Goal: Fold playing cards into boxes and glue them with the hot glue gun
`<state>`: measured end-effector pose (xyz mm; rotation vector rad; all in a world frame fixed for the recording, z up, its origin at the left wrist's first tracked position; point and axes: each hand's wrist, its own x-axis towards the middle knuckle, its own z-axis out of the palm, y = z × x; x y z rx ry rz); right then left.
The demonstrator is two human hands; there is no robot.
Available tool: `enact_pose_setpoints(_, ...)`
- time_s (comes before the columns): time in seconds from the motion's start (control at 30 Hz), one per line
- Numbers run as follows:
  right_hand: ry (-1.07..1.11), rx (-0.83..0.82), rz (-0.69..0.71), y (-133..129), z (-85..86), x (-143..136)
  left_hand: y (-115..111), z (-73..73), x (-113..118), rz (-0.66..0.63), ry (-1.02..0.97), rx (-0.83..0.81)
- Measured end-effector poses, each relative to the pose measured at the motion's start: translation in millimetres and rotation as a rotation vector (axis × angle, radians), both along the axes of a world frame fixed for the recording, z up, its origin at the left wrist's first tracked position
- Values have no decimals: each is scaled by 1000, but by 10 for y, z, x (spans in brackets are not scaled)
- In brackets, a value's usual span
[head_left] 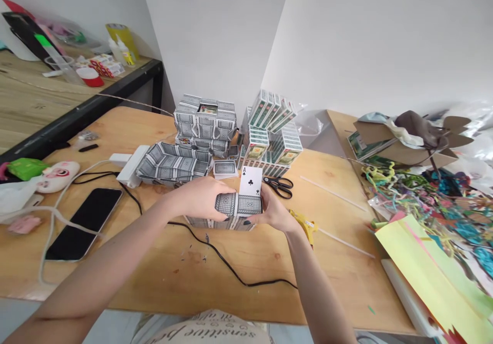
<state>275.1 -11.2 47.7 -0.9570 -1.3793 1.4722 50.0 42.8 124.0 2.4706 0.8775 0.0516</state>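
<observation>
A box made of patterned playing cards [225,208] sits on the table in front of me. My left hand [206,198] grips its left part, thumb on the near side and fingers over the top. On the right end, my right hand [276,211] is closed round it with the thumb at the front. An ace of clubs [250,182] stands face toward me at the box's far edge, beside my right fingers. Whether those fingers touch the ace I cannot tell. Behind lie a stack of loose cards [225,168] and an open card-built tray [177,164].
Black scissors [283,186] and a yellow glue gun [304,224] lie to the right. Stacked card packs [257,141] and a larger card structure [206,120] stand behind. A phone [84,223], a power strip [134,167] and a black cable [219,254] occupy the left and front.
</observation>
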Motion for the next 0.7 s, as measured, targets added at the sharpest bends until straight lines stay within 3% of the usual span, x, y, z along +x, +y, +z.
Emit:
enact_pose_setpoints(0.13,-38,20,-21,-48,-58,0,102,-78,32,2,-51,-104)
enact_pose_setpoints(0.23,-76,41,6,-52,-49,3,263,-196,160,-48,-213,-483)
enact_pose_setpoints(0.27,-94,47,10,-49,-49,9,318,-242,224,-13,-308,-637)
enact_pose_setpoints(0.33,-120,52,0,-41,-68,29,412,-330,356,190,-445,-820)
enact_pose_setpoints(0.47,-115,79,-129,-47,-174,73,490,-435,500,437,-509,-862)
enact_pose_setpoints(0.7,-23,166,-310,-144,-394,-44,407,-449,449,483,-569,-910)
